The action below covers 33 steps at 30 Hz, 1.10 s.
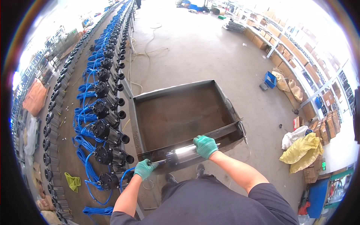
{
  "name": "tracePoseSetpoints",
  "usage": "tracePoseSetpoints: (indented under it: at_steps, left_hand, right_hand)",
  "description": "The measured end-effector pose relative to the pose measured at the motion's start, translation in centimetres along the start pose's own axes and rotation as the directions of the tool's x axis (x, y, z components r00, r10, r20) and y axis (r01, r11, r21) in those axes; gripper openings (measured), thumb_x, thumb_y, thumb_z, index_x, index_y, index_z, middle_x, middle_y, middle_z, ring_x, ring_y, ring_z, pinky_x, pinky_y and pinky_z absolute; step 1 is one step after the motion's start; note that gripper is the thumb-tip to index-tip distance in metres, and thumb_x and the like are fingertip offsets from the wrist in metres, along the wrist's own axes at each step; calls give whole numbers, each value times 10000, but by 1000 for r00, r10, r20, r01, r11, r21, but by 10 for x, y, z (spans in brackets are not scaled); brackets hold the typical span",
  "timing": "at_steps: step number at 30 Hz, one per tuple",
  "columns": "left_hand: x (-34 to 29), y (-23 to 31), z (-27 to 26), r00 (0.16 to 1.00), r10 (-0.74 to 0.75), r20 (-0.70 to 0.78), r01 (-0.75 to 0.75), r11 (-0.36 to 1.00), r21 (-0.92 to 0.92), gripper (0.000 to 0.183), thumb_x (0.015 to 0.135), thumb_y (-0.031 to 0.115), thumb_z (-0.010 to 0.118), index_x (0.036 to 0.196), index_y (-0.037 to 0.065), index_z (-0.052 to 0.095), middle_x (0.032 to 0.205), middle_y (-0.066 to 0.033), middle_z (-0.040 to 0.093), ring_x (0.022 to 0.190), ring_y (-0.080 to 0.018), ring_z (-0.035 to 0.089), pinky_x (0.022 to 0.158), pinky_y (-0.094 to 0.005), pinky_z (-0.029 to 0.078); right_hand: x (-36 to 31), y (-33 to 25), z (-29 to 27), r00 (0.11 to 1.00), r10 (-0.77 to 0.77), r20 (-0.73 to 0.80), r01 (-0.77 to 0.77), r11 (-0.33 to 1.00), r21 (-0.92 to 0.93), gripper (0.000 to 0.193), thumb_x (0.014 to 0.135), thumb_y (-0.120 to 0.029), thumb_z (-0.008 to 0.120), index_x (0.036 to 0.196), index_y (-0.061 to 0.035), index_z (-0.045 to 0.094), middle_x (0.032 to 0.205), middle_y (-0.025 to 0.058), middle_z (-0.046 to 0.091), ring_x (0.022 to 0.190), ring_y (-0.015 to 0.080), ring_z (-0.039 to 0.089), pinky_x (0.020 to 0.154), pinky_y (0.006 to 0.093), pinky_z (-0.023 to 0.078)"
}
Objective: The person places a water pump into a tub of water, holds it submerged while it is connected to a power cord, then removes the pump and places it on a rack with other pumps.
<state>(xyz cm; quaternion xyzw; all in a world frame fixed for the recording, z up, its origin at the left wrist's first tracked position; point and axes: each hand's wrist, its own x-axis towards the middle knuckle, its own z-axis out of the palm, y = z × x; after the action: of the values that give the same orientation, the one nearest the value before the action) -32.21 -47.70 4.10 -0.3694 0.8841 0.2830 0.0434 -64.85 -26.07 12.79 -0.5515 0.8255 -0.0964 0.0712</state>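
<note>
A silver cylindrical motor (183, 154) with a black end lies sideways in front of me, along the near edge of a metal tank (140, 144). My right hand (205, 146), in a green glove, is closed over the motor's right end; a thin shaft sticks out beyond it. My left hand (144, 169), also gloved in green, is closed to the left of the motor's black end. A blue cable (127, 173) runs into this hand from the left and appears again on the motor side. The left fingertips are partly hidden.
Left of me stands a long bench with a row of black-topped pumps (101, 129) and coiled blue cables (87, 131). A green cloth (72, 182) lies there. Hoses (148, 52) trail over the floor. Yellow sacks (302, 152) and shelves with cartons (288, 52) line the right.
</note>
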Motion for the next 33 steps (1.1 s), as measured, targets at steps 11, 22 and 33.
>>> tracePoseSetpoints:
  at_steps: [11,22,33]
  left_hand:
    - [-14,-16,30,988,63,141,115,306,-945,287,976,149,759,1207,111,593,1084,-38,719,928,-177,712,825,-304,575]
    - [1,-10,4,962,-40,272,118,953,-280,374,876,384,862,1022,70,718,892,-102,741,772,-227,655,717,-379,535]
    - [-1,-6,-16,914,-145,379,271,914,-301,446,919,523,786,1062,105,727,1005,-113,787,764,-282,724,638,-406,534]
  right_hand:
    - [1,-1,2,1000,-2,-12,2,1000,-3,114,874,-121,617,947,-107,704,982,114,704,970,321,719,813,456,602]
    - [-1,1,3,1000,1,-11,-1,1000,-17,116,885,-125,611,945,-106,709,969,111,705,946,320,724,801,449,608]
    - [1,-2,0,1000,7,9,-7,1000,-29,127,886,-124,614,968,-103,710,990,104,707,965,310,724,806,445,608]
